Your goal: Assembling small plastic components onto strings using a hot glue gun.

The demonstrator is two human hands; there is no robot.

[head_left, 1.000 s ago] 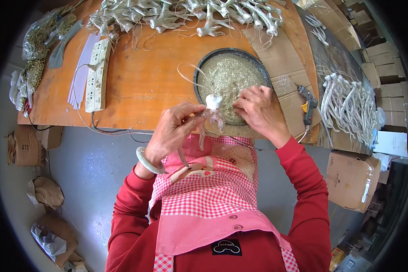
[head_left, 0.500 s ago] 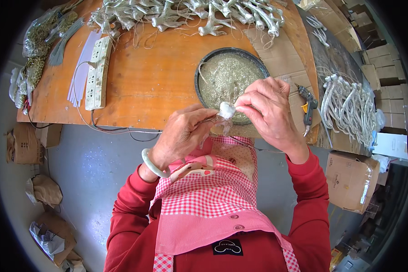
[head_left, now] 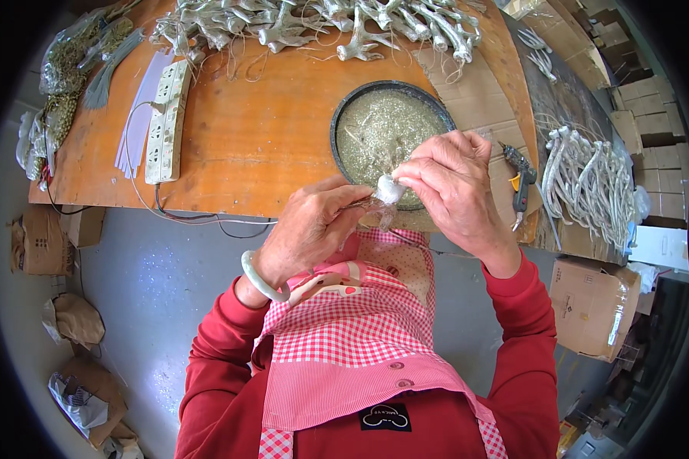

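A craft workshop is indicated: silvery branch pieces (head_left: 321,23) heaped at twelve o'clock, a glue gun (head_left: 519,172) and cardboard boxes (head_left: 593,306) at three o'clock.

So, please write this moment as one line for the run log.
left hand: holds thin stem | right hand: pinches small white piece | both over round pan of glitter | glue gun lies at right on table

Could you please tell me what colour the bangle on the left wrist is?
The bangle is pale green, clearest in the head view.
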